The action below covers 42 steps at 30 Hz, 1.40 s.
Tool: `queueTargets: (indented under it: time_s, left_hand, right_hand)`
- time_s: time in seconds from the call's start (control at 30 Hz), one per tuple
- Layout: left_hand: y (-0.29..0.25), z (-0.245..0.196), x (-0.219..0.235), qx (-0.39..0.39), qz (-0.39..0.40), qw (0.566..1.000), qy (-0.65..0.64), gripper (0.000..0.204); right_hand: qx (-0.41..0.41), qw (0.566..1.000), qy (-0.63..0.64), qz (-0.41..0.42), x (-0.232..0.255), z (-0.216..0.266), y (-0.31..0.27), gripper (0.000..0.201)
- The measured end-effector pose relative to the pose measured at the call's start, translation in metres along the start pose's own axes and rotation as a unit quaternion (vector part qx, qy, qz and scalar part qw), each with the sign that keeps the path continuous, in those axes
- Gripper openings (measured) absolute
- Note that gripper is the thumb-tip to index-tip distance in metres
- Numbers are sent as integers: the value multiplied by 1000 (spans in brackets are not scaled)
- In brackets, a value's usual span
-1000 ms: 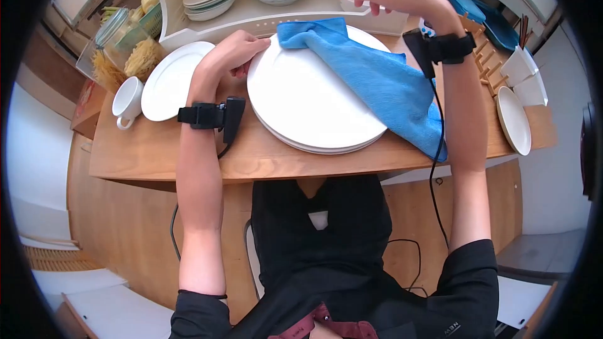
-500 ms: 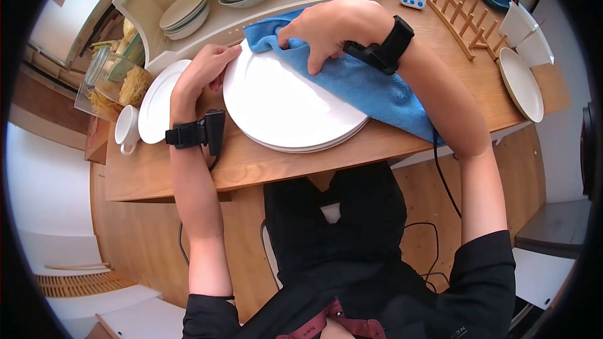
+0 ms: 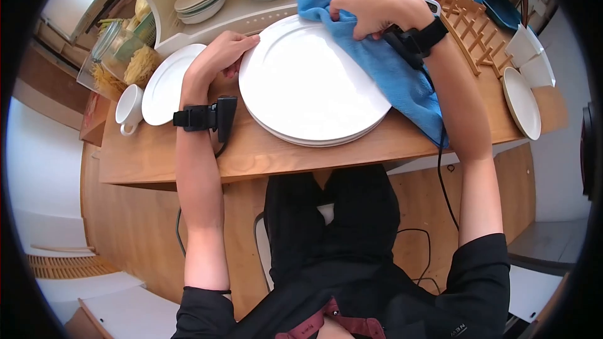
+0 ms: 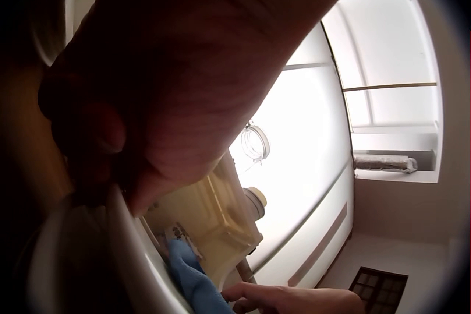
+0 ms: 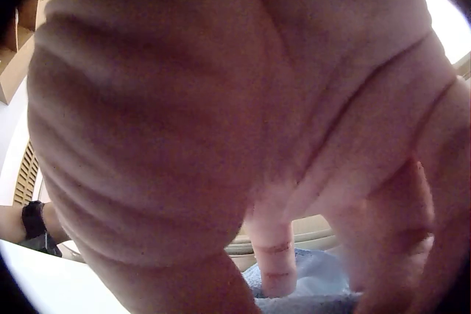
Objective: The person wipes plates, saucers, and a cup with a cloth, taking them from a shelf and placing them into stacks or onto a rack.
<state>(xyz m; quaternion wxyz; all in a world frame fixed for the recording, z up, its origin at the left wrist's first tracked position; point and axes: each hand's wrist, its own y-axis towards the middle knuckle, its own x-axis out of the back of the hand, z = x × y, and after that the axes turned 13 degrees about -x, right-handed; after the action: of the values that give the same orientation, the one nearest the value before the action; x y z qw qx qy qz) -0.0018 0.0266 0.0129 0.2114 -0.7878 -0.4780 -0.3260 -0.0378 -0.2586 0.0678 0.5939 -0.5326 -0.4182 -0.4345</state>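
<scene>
Two or more large white plates lie stacked near the table's front edge. My left hand holds the left rim, thumb on top and fingers curled underneath; the left wrist view shows the rim between thumb and fingers. A blue cloth drapes over the right side of the top plate and hangs toward the table edge. Over the plate's far right side, my right hand grips the cloth near its far end. In the right wrist view, its fingers reach down onto the cloth.
A white shelf unit with stacked bowls stands behind. On the left are a smaller white plate, a cup and a glass jar. To the right stand a wooden dish rack and an oval dish.
My right hand has come down from near the shelf onto the cloth and drawn it rightward, baring more of the plate. My left hand has stayed at the left rim. The head view has shifted.
</scene>
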Motion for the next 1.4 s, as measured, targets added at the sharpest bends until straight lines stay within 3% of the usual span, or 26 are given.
queueTargets:
  time_s: [0.43,0.5,0.57,0.67,0.73,0.83,0.97,1.03,1.1,1.2,1.33,1.4]
  left_hand:
    - [0,4,-5,-21,-11,1000,-5,43]
    - [1,2,-2,-8,-12,1000,-2,42]
    - [3,3,1,-11,-10,1000,10,42]
    - [2,8,-3,-21,-9,1000,5,43]
    - [3,5,-1,-9,-1,1000,1,43]
    - [4,4,0,-7,4,1000,13,44]
    - [4,10,-3,-21,2,1000,-10,44]
    - [3,7,-2,-19,-2,1000,0,42]
    - [1,6,0,-25,-15,1000,10,43]
    - [6,11,-2,-30,-11,999,18,46]
    - [1,8,-2,-35,-12,999,19,46]
    - [4,10,0,-42,-13,999,15,46]
  right_hand:
    - [66,997,-11,42,-13,29,8,49]
    - [188,981,-31,-44,-20,36,12,51]
    - [263,961,-49,-67,-29,43,7,57]
    - [256,960,-80,-77,-32,61,-21,64]
    - [289,952,-99,-24,-29,68,-31,70]
    - [323,940,-112,-18,-33,73,-36,72]
    - [277,955,-103,-4,-32,76,-38,75]
    - [301,949,-62,-69,-41,73,-29,73]
    - [249,964,-83,-36,-34,75,-31,72]
    - [206,973,-84,-55,-33,68,-19,71]
    - [211,973,-52,-74,-43,63,0,69]
    - [246,961,-96,-80,-41,68,-8,69]
